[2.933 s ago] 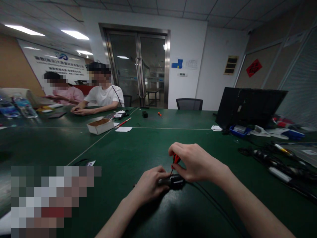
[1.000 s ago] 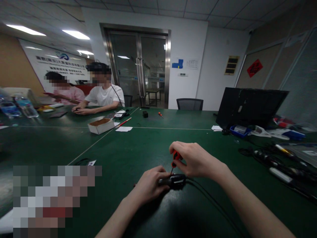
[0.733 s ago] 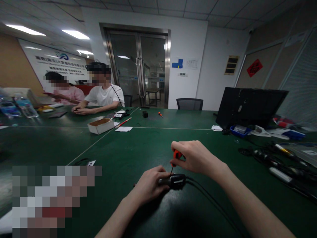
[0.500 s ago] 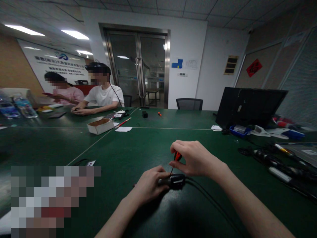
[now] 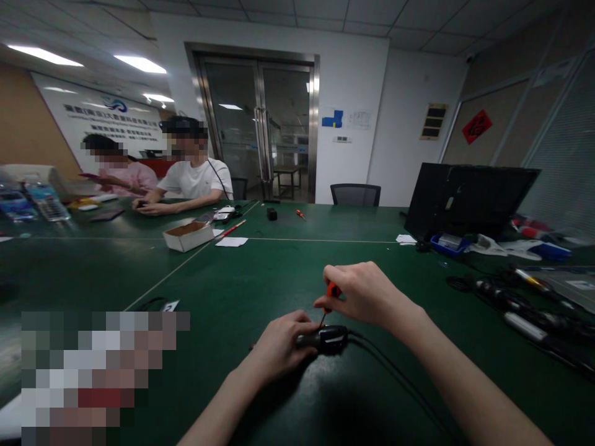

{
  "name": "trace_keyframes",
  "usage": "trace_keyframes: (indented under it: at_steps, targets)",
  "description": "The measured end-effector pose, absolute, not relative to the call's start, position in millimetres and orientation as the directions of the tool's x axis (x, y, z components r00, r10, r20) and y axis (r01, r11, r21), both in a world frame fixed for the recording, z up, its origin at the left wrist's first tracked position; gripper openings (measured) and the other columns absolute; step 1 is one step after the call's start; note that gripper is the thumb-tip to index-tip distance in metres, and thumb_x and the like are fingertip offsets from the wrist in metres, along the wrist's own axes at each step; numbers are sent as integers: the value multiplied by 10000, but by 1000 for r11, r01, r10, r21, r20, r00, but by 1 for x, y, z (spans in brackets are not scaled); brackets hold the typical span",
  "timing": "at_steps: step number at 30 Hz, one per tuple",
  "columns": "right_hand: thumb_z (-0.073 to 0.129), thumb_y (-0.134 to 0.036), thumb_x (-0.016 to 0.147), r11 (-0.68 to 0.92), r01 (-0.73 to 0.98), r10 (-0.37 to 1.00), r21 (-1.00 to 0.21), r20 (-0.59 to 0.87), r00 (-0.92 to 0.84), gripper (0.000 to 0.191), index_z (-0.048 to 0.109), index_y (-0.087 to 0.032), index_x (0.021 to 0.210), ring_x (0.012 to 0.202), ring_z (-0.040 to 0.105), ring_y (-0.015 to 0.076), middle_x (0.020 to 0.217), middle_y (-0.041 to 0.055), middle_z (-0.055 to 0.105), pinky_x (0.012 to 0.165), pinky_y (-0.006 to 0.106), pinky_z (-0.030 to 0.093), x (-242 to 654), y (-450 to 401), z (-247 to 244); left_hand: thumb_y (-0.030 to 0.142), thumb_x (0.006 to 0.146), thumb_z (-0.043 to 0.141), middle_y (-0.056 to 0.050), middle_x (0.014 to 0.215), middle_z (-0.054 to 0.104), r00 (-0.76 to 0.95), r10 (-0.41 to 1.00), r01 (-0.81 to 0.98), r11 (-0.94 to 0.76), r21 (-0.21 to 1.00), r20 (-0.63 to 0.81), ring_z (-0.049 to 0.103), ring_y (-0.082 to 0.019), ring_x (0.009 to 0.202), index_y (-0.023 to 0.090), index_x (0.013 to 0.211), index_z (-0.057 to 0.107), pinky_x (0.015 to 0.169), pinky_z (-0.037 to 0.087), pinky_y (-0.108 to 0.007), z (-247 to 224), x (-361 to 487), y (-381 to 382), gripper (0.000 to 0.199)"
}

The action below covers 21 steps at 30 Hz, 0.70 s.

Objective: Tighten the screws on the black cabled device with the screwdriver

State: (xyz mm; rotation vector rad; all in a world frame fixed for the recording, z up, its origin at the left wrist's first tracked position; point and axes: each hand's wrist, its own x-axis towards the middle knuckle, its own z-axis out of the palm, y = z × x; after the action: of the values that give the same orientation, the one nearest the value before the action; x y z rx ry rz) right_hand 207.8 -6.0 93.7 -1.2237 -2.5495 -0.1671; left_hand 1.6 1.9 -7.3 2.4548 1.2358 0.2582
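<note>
My left hand (image 5: 284,341) is closed round a black corded device (image 5: 333,340) and holds it against the green table (image 5: 279,272). The device has a rounded, glossy end, and a dark cable (image 5: 395,371) runs from it toward the lower right; its exact kind does not show. In my right hand (image 5: 357,291) is a screwdriver (image 5: 332,296) with an orange-red and black handle, pinched between the fingers. Its thin shaft points down, and the tip meets the top of the device close to my left fingertips. My left fingers hide the device's other end.
An open white box (image 5: 188,237) sits to the left, near a red pencil-like stick (image 5: 233,228) and white paper (image 5: 231,242). Another screwdriver (image 5: 300,214) lies farther back. At right are a black monitor (image 5: 469,201), a blue tray (image 5: 449,244) and cables. Two people sit across at left.
My right fingers have shifted on the screwdriver, and more of its orange handle shows now. My left hand and the device have stayed in place.
</note>
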Motion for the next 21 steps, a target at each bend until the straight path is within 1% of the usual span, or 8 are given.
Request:
trace_keyframes:
  at_steps: [2, 6, 9, 11, 13, 16, 18, 21]
  targets:
    - [696, -353, 879, 673, 735, 714, -82, 333, -616, 241, 566, -175, 978, 737, 619, 166, 892, 38, 695, 586, 265, 285, 208, -8, 94, 218, 839, 679, -47, 1147, 661, 603, 797, 726, -549, 414, 1, 637, -249, 1030, 308, 1216, 708, 871, 480, -314, -7, 2, 2, 389]
    - [656, -163, 841, 713, 683, 690, -157, 328, -645, 276, 539, -177, 1090, 755, 600, 151, 948, 38, 673, 611, 258, 322, 209, -8, 91, 231, 845, 669, -58, 1155, 658, 607, 794, 721, -553, 419, 3, 639, -255, 1025, 290, 1200, 716, 846, 490, -307, -6, 2, 1, 363]
    - [658, -182, 863, 695, 705, 705, -142, 331, -627, 269, 535, -190, 1102, 734, 592, 149, 937, 34, 672, 597, 259, 303, 209, -6, 89, 240, 853, 663, -56, 1163, 657, 609, 793, 720, -554, 417, 2, 639, -256, 1032, 295, 1217, 707, 853, 489, -312, -6, 1, 1, 370]
    - [669, -241, 891, 687, 720, 703, -94, 339, -626, 228, 546, -202, 1080, 710, 590, 146, 928, 28, 681, 577, 259, 274, 208, -4, 90, 237, 851, 667, -55, 1167, 656, 608, 794, 723, -554, 412, 2, 638, -256, 1035, 294, 1228, 700, 857, 488, -314, -6, 1, 1, 382]
    - [682, -336, 907, 668, 743, 709, -37, 334, -621, 205, 570, -203, 1014, 672, 584, 143, 875, 20, 686, 556, 263, 235, 208, -3, 91, 225, 846, 672, -53, 1169, 656, 604, 797, 727, -552, 408, 1, 636, -253, 1038, 295, 1231, 697, 867, 484, -314, -7, 1, 2, 392]
    - [674, -462, 904, 630, 776, 733, 10, 322, -599, 289, 590, -187, 887, 640, 573, 142, 800, 23, 676, 548, 273, 209, 207, -4, 93, 214, 843, 676, -45, 1172, 653, 601, 800, 732, -546, 407, -7, 633, -250, 1043, 308, 1233, 695, 888, 478, -322, -7, 1, 2, 402]
    - [674, -447, 903, 649, 761, 720, -13, 333, -608, 283, 594, -177, 871, 676, 580, 142, 848, 35, 676, 560, 271, 241, 208, -6, 94, 221, 847, 679, -49, 1166, 652, 601, 799, 733, -546, 406, -12, 634, -255, 1041, 305, 1237, 695, 883, 478, -328, -6, 2, 2, 399]
    - [665, -258, 883, 719, 688, 673, -103, 350, -651, 144, 590, -172, 971, 746, 581, 134, 962, 40, 667, 599, 259, 307, 209, -8, 94, 221, 850, 676, -55, 1149, 654, 603, 797, 729, -546, 412, -11, 637, -260, 1029, 288, 1209, 710, 859, 480, -321, -5, 2, 1, 366]
